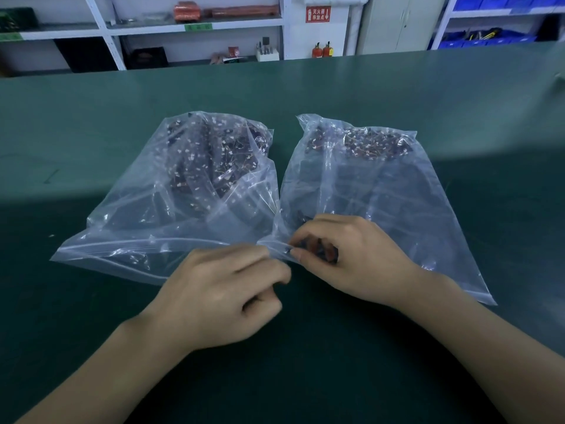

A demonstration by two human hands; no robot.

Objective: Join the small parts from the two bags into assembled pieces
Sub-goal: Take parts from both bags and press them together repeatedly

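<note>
The right hand (345,255) is curled, and its thumb and fingertips pinch some small dark and red parts (318,247) at the near corner of the right bag (382,191). How many parts it holds I cannot tell. The left hand (223,292) is closed in a loose fist, and its thumb and forefinger pinch the plastic where the mouths of the two bags meet, just at 9 o'clock from the right fingertips. The two hands almost touch.

The left bag (171,197) lies flat on the green table (336,87). Its zip edge runs from the left hand toward 9 o'clock. Its load of dark parts with small white tips sits at the far end, at 11 o'clock from the hands. The right bag lies beside it, and their inner edges touch along the middle. Its parts are heaped at the far end, at 1 o'clock. Its near edge goes under the right wrist toward 4 o'clock.

The table is bare at 6 o'clock, between the forearms, and wide open at 9 and 3 o'clock and also beyond the bags. The far table edge is at 12 o'clock, well apart. Behind it stand white shelves (195,29) and two small red extinguishers (322,51).
</note>
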